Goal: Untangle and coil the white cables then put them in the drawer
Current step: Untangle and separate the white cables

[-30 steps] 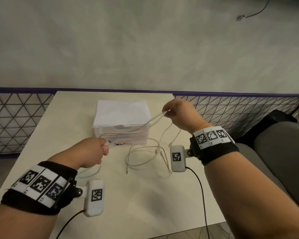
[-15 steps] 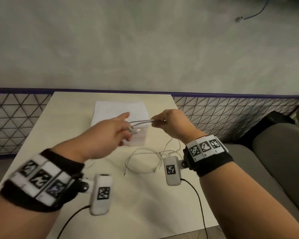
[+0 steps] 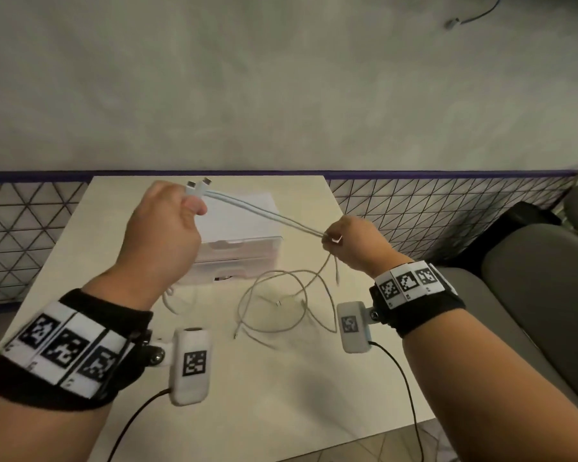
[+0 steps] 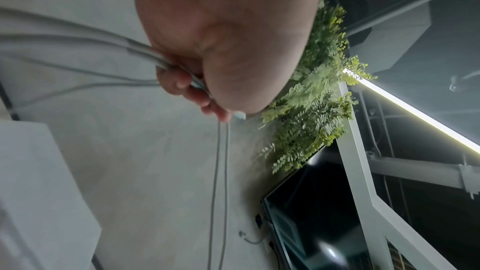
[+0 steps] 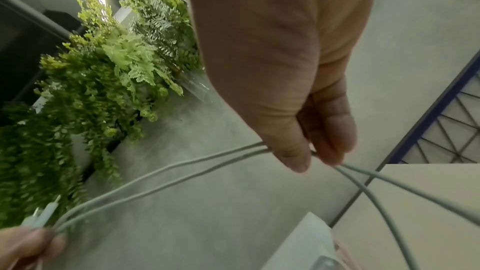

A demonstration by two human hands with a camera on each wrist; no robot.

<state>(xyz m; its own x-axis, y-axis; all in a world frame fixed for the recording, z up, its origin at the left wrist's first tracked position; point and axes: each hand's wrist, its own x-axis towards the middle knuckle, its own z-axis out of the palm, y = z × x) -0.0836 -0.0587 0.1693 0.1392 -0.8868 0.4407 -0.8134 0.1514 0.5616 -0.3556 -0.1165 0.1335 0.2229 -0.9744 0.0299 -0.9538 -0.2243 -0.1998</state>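
My left hand (image 3: pixel 181 208) is raised above the drawer unit and pinches two white cable plugs (image 3: pixel 197 186) side by side; in the left wrist view the left hand (image 4: pixel 197 87) has its fingers curled round the strands. Two white cable strands (image 3: pixel 264 211) run taut from there to my right hand (image 3: pixel 334 236), which pinches them between thumb and fingers (image 5: pixel 335 130). Below the right hand the remaining cable (image 3: pixel 281 301) hangs down and lies in loose loops on the table. The white drawer unit (image 3: pixel 244 248) stands behind the hands, its front partly hidden by my left hand.
The pale table (image 3: pixel 281 395) ends at a grey wall with a purple-edged mesh fence (image 3: pixel 447 211). A grey seat (image 3: pixel 531 278) stands to the right. Black wrist-camera leads (image 3: pixel 407 395) trail over the table's near part.
My left hand has risen and moved left with the two plugs, while my right hand slid right along the strands, so the hands are now far apart and the cable is stretched between them.
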